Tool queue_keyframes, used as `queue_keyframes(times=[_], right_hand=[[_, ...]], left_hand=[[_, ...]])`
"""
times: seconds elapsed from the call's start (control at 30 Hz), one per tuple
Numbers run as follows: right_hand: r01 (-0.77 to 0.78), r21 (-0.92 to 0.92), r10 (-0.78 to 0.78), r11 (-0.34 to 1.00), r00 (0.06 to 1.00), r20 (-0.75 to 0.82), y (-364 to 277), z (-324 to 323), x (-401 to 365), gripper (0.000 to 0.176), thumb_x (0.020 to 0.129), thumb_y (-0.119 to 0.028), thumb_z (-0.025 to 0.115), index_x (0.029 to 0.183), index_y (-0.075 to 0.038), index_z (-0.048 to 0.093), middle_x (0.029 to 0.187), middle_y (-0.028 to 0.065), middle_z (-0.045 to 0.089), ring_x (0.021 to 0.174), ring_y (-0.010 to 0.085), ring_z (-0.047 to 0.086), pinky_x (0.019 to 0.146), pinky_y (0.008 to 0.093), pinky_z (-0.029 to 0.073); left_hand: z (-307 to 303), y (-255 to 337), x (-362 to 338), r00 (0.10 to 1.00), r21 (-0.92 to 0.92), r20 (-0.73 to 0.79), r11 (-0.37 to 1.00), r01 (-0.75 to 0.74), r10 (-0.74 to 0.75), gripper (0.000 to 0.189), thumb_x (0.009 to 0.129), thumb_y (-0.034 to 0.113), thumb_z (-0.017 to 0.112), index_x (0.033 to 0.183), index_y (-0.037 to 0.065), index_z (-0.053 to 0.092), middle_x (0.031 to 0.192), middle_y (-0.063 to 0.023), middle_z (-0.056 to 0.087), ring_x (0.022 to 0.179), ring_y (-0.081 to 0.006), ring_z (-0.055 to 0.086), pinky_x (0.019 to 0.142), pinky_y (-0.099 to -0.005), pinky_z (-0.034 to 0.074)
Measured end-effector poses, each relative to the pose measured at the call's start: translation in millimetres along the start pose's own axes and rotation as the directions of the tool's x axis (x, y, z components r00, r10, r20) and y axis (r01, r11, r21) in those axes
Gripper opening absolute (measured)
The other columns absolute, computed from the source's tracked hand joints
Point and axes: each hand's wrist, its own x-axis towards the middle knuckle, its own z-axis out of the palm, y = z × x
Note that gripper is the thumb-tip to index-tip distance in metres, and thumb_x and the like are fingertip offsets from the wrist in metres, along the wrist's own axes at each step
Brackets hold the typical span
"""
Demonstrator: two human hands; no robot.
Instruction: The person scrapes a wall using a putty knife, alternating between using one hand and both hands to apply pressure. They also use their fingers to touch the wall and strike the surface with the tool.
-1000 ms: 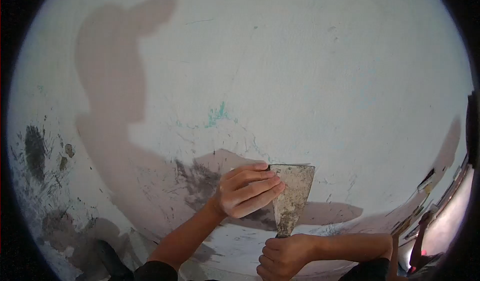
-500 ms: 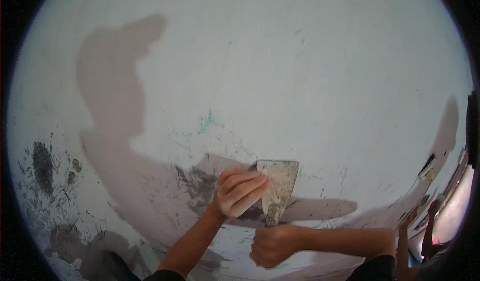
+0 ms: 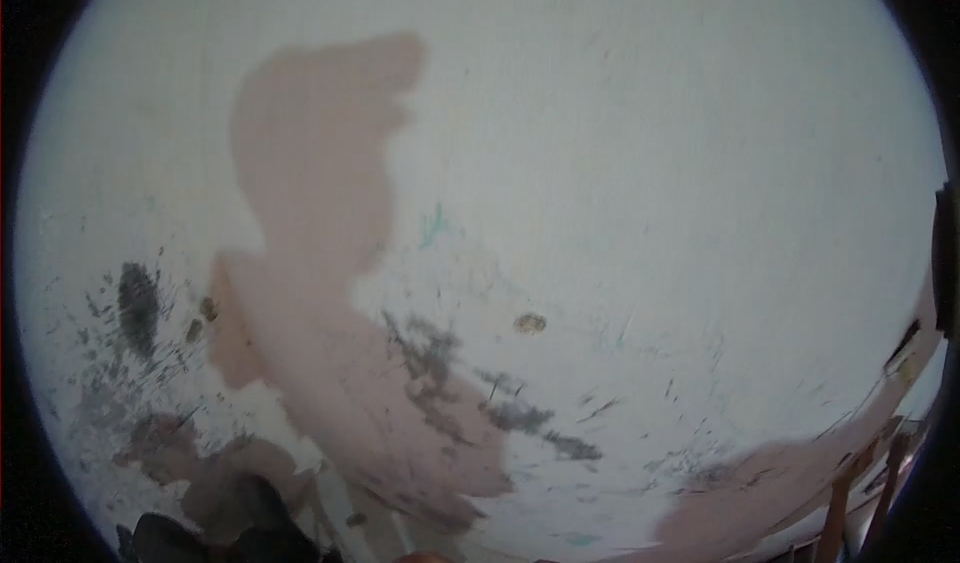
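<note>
White wall [image 3: 620, 143] fills the blurred view. A person's shadow [image 3: 320, 213] falls across its left half, over dark scraped patches [image 3: 430, 348]. A teal streak [image 3: 432, 225] and a brown spot [image 3: 529, 323] lie nearby. Neither hand is in frame, so their grip cannot be told.

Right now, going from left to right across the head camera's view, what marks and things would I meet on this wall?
dark scraped patch → teal mark → small brown spot → wooden poles at the far right edge. The big shadow spreads across several of these, so it is left out.
</note>
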Motion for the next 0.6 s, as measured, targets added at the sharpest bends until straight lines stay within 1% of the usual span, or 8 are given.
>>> queue_keyframes(times=[0.07, 0.1, 0.2, 0.3, 0.33, 0.37, 0.5, 0.6], right_hand=[[-0.105, 0.098, 0.09, 0.99, 0.986, 0.143, 7, -5, -3, 0.02, 0.094, -0.012, 0.055, 0.107, -0.001, 0.066, 0.084, 0.0116, 0.063, 0.057, 0.0129, 0.056, 0.051, 0.0287, 0.047], [-0.008, 0.064, -0.004, 0.998, 0.984, 0.181, 6, -13, 4, 0.019, 0.094, -0.01, 0.055, 0.107, -0.001, 0.065, 0.086, 0.0117, 0.064, 0.058, 0.0136, 0.058, 0.05, 0.0278, 0.047], [-0.124, -0.365, 0.26, 0.923, 0.899, 0.351, -42, -50, 41, 0.022, 0.088, -0.005, 0.061, 0.109, -0.002, 0.065, 0.09, 0.0158, 0.065, 0.061, 0.0179, 0.061, 0.056, 0.0337, 0.049], [0.05, -0.434, 0.074, 0.899, 0.961, 0.265, -80, -59, 71, 0.028, 0.086, -0.005, 0.062, 0.114, -0.004, 0.063, 0.089, 0.0156, 0.065, 0.065, 0.0214, 0.061, 0.059, 0.0355, 0.049], [-0.05, -0.596, 0.164, 0.801, 0.977, 0.139, -117, -63, 79, 0.029, 0.082, -0.016, 0.065, 0.107, -0.001, 0.065, 0.056, 0.0077, 0.051, 0.047, 0.0202, 0.051, 0.048, 0.0319, 0.043], [-0.034, -0.665, 0.118, 0.746, 0.99, 0.081, -136, -71, 87, 0.038, 0.081, -0.013, 0.067, 0.117, -0.003, 0.06, 0.057, 0.01, 0.053, 0.047, 0.0208, 0.052, 0.049, 0.0314, 0.044], [-0.008, -0.729, -0.119, 0.684, 0.985, -0.122, -181, -100, 109, 0.052, 0.074, 0.0, 0.072, 0.124, -0.011, 0.061, 0.059, 0.0112, 0.057, 0.049, 0.0171, 0.053, 0.049, 0.0266, 0.042], [0.095, -0.81, -0.196, 0.579, 0.98, -0.025, -208, -111, 129, 0.053, 0.076, -0.004, 0.073, 0.126, -0.013, 0.059, 0.063, 0.0095, 0.059, 0.047, 0.0162, 0.05, 0.045, 0.0298, 0.043]], left_hand=[[11, -30, 1, 0.952, 0.064, 0.305, 0.998, 0.017, -0.035, 0.022, 0.086, 0.018, 0.06, 0.107, 0.012, 0.065, 0.091, -0.0076, 0.065, 0.081, -0.0281, 0.063, 0.068, -0.0402, 0.052], [7, -41, 11, 0.861, 0.145, 0.495, 0.988, 0.048, -0.114, 0.024, 0.086, 0.019, 0.06, 0.109, 0.012, 0.064, 0.094, -0.0082, 0.065, 0.083, -0.0275, 0.063, 0.069, -0.0409, 0.052], [-53, -6, 63, 0.992, 0.109, 0.029, 0.986, -0.123, 0.12, 0.024, 0.079, 0.017, 0.07, 0.103, 0.013, 0.067, 0.1, -0.0058, 0.064, 0.091, -0.0241, 0.061, 0.082, -0.0394, 0.047], [-126, 45, 127, 0.944, 0.282, -0.19, 0.936, -0.212, 0.271, 0.027, 0.077, 0.025, 0.074, 0.102, 0.015, 0.069, 0.104, -0.0062, 0.062, 0.089, -0.0237, 0.059, 0.08, -0.0384, 0.047], [-145, 63, 143, 0.893, 0.358, -0.311, 0.911, -0.207, 0.325, 0.03, 0.078, 0.028, 0.073, 0.105, 0.015, 0.068, 0.107, -0.0053, 0.06, 0.095, -0.0227, 0.058, 0.081, -0.038, 0.045], [-162, 79, 157, 0.823, 0.429, -0.421, 0.883, -0.19, 0.381, 0.033, 0.079, 0.032, 0.072, 0.108, 0.016, 0.067, 0.111, -0.0044, 0.059, 0.1, -0.0218, 0.056, 0.083, -0.0377, 0.044], [-187, 111, 190, 0.745, 0.497, -0.454, 0.833, -0.244, 0.489, 0.054, 0.069, 0.038, 0.08, 0.116, 0.017, 0.065, 0.123, -0.0034, 0.055, 0.114, -0.0216, 0.05, 0.096, -0.0406, 0.04], [-191, 106, 213, 0.707, 0.589, -0.405, 0.757, -0.283, 0.579, 0.058, 0.071, 0.029, 0.08, 0.124, 0.015, 0.06, 0.133, -0.0052, 0.051, 0.125, -0.0233, 0.045, 0.106, -0.0428, 0.037]])
